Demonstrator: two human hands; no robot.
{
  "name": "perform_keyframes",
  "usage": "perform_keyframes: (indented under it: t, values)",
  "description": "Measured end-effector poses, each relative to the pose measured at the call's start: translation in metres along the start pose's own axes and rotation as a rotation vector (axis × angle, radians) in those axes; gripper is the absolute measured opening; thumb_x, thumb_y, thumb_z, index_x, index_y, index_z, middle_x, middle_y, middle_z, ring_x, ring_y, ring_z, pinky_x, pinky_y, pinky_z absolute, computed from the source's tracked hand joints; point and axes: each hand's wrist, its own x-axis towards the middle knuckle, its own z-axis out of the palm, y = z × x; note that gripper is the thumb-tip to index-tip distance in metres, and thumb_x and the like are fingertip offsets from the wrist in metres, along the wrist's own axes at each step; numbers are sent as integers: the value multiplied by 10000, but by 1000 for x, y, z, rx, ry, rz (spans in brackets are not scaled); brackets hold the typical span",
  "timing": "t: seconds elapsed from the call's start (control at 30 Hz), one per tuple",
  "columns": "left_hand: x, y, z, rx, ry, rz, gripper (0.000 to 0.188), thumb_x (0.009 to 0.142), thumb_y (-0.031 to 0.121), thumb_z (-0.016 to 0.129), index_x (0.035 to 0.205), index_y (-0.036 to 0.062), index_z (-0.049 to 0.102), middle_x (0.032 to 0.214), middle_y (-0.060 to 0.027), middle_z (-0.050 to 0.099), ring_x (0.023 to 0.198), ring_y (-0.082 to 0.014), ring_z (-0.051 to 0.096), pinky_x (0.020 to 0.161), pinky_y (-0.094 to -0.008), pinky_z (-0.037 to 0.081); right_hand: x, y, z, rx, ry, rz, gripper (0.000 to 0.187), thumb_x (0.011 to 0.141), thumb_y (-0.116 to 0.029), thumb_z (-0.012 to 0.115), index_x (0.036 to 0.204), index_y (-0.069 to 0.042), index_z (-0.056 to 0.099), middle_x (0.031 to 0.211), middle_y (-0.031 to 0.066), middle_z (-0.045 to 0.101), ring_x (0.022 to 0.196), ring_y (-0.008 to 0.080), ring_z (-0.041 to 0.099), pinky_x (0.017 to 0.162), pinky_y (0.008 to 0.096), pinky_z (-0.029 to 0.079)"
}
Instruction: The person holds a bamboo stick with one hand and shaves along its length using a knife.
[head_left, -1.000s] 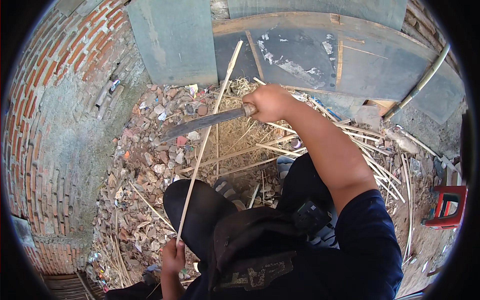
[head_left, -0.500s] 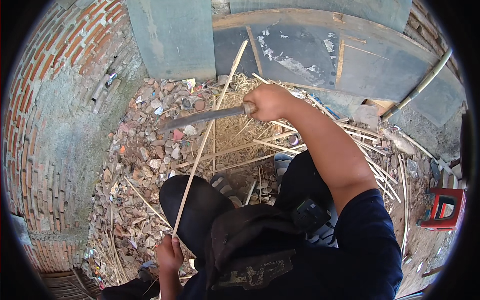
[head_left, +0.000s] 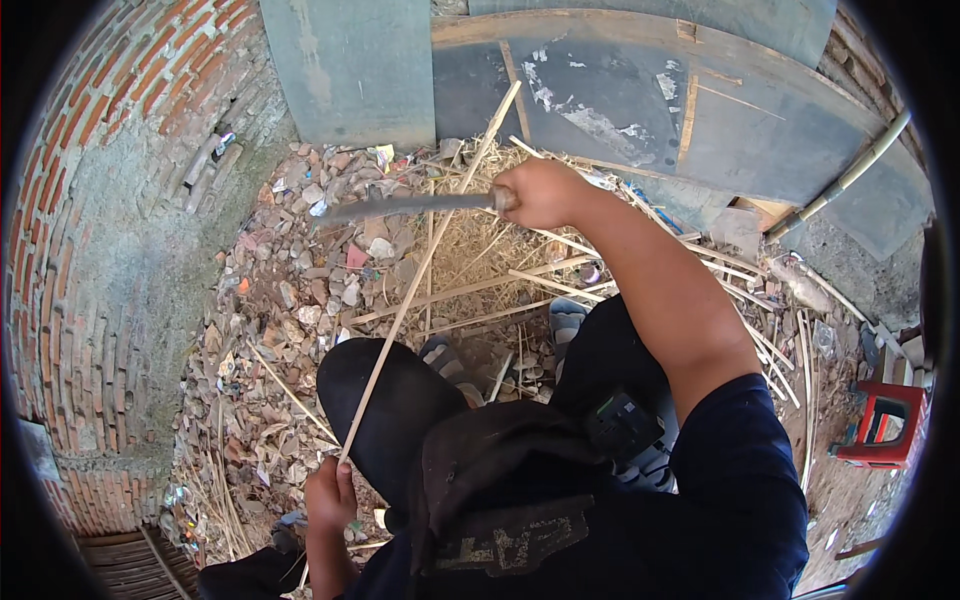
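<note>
My right hand [head_left: 545, 194] is wrapped round the wooden handle of a machete [head_left: 400, 207], its long blade pointing left. Low at the left, my left hand [head_left: 328, 495] grips the near end of a long, pale bamboo strip [head_left: 398, 318]. The strip slants away over my left knee [head_left: 350, 388], its far end leaning to the right. Blade and strip cross near the strip's far part; whether they touch I cannot tell.
Thin shavings [head_left: 490, 240] and loose strips [head_left: 470, 296] lie beyond my feet on stony rubble [head_left: 300, 320]. A brick wall [head_left: 110, 330] rises at left, dark boards [head_left: 600, 100] at the back. A red plastic stool [head_left: 885, 425] stands at right.
My right hand and the machete have moved slightly farther away, the blade now more level. The strip's far end has swung to the right; my left hand still holds its near end.
</note>
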Motion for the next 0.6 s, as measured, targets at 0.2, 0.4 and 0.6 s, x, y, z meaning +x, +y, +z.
perform_keyframes:
  t: [0.2, 0.4, 0.6]
  values:
    - [11, -4, 9, -49, 32, -5, 340, 1039, 290, 480, 833, 23, 520, 611, -229, 566, 616, -494, 589, 547, -522, 433, 11, 63, 5, 247, 234, 264, 244, 816, -280, 697, 964, -86, 704, 849, 159, 700, 821, 328, 680, 803, 459, 541]
    - [9, 8, -10, -42, -32, -37, 392, 1046, 322, 465, 807, 17, 523, 618, -238, 562, 619, -492, 588, 546, -522, 429, 2, 49, -2, 143, 165, 204, 339, 794, -280, 754, 1021, -35, 695, 825, 169, 704, 804, 334, 680, 756, 422, 521]
    - [10, 7, -6, -86, -28, -28, 435, 1052, 361, 440, 796, 20, 523, 597, -223, 560, 597, -481, 587, 528, -501, 425, -8, -16, -13, -187, -92, -124, 220, 864, -250, 628, 996, -94, 709, 904, 160, 721, 849, 331, 694, 785, 476, 544]
